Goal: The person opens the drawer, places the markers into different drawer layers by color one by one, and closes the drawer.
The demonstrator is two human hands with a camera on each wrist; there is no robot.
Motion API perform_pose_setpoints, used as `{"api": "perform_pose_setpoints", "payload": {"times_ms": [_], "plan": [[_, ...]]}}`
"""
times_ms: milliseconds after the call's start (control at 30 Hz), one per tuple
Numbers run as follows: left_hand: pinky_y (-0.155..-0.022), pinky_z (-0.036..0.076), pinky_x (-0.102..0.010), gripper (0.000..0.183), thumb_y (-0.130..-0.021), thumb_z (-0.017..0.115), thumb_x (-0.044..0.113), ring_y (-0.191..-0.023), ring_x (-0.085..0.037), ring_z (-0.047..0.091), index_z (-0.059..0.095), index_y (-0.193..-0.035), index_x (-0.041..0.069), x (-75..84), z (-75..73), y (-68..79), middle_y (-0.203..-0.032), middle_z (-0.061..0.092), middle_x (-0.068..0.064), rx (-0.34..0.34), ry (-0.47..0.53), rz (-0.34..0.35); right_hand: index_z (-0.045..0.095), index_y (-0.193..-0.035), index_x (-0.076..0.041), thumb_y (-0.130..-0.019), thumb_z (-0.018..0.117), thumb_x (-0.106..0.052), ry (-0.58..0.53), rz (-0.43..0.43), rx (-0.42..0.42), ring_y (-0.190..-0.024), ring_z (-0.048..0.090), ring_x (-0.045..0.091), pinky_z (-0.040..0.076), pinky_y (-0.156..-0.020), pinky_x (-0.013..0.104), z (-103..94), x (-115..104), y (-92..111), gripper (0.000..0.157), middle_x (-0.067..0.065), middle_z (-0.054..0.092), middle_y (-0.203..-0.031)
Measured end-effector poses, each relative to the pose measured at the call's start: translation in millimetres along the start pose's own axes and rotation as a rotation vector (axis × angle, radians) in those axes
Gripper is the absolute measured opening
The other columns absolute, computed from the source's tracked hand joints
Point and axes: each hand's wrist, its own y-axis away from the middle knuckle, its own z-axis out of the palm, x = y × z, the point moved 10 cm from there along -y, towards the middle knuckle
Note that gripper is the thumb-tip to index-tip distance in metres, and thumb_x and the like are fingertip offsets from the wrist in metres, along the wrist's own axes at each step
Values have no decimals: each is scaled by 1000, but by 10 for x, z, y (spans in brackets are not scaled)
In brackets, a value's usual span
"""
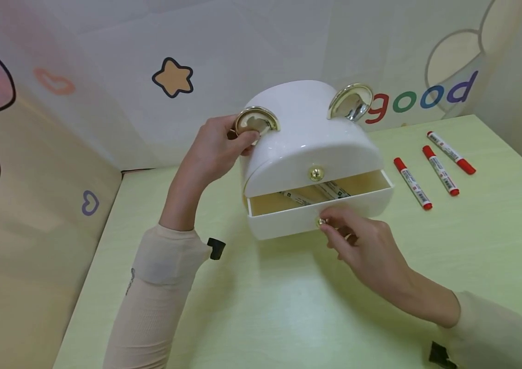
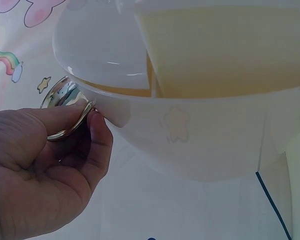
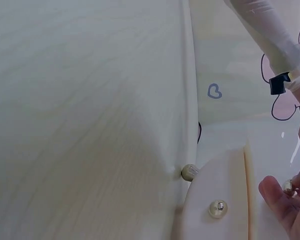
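Note:
A glossy white cabinet (image 1: 307, 118) with two gold ears and round gold knobs stands on the table. My left hand (image 1: 217, 148) grips its left gold ear (image 1: 257, 119) between thumb and fingers. The ear (image 2: 62, 107) also shows in the left wrist view, held by the left hand (image 2: 55, 165). Below the top front panel a drawer (image 1: 279, 225) stands pulled out, with several white-barrelled pens (image 1: 330, 189) inside. My right hand (image 1: 367, 246) pinches this drawer's gold knob (image 1: 320, 222). Another knob (image 3: 218, 209) shows on a lower front in the right wrist view.
Three red-capped markers (image 1: 413, 183) lie on the pale green table (image 1: 279, 307), right of the cabinet. Behind stands a light wall (image 1: 118, 66) with printed stars and coloured letters. Another printed panel (image 1: 21, 215) borders the table on the left.

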Motion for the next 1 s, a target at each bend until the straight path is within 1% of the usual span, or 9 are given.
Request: {"api": "perform_pose_setpoints", "payload": {"times_ms": [200,400,533,633,700,833,1000], "plan": [[-79,46,-29,14,-103,60,16,-89,-21,61,67,-105,3,18,21,-6,-95,68,-10,-7,5,3,67,-109,-7,-92,74,6,-13,18,5,-61,62,5,52,-50,19,3,59,-49,23,-3,70,-83],[-78,46,-29,14,-103,60,16,-89,-21,62,67,-105,4,-5,17,-8,-95,69,-10,-5,-6,-3,66,-111,-6,-93,73,6,-26,45,-7,-63,62,6,53,-50,19,23,106,-102,23,-2,71,-88],[-78,45,-29,15,-103,60,16,-88,-21,61,67,-105,3,-20,16,-13,-93,69,-10,-1,-5,-1,66,-112,-5,-92,73,8,-16,45,-6,-64,63,7,52,-50,20,43,136,-151,25,1,72,-89],[-78,45,-28,15,-103,60,16,-87,-21,61,67,-103,3,-15,10,-9,-92,68,-10,3,-9,5,66,-112,-3,-91,72,10,1,36,-3,-65,66,10,53,-54,20,58,163,-196,25,6,74,-91],[-78,45,-28,14,-103,60,15,-87,-20,61,66,-101,2,-11,4,-7,-92,69,-10,3,-13,9,66,-112,-3,-91,72,10,13,31,2,-65,68,13,55,-56,22,68,179,-224,24,8,75,-92],[-78,45,-28,14,-103,60,15,-87,-20,61,66,-102,3,-16,-1,-11,-93,69,-10,-2,-15,8,66,-111,-3,-91,73,9,24,21,12,-67,69,16,57,-59,25,87,208,-256,24,9,75,-92],[-77,44,-29,14,-103,60,16,-88,-21,60,66,-102,3,-18,-4,2,-93,68,-10,-7,-3,3,67,-109,-5,-92,74,6,45,-6,33,-67,68,13,53,-60,18,87,218,-267,22,9,75,-90]]}}
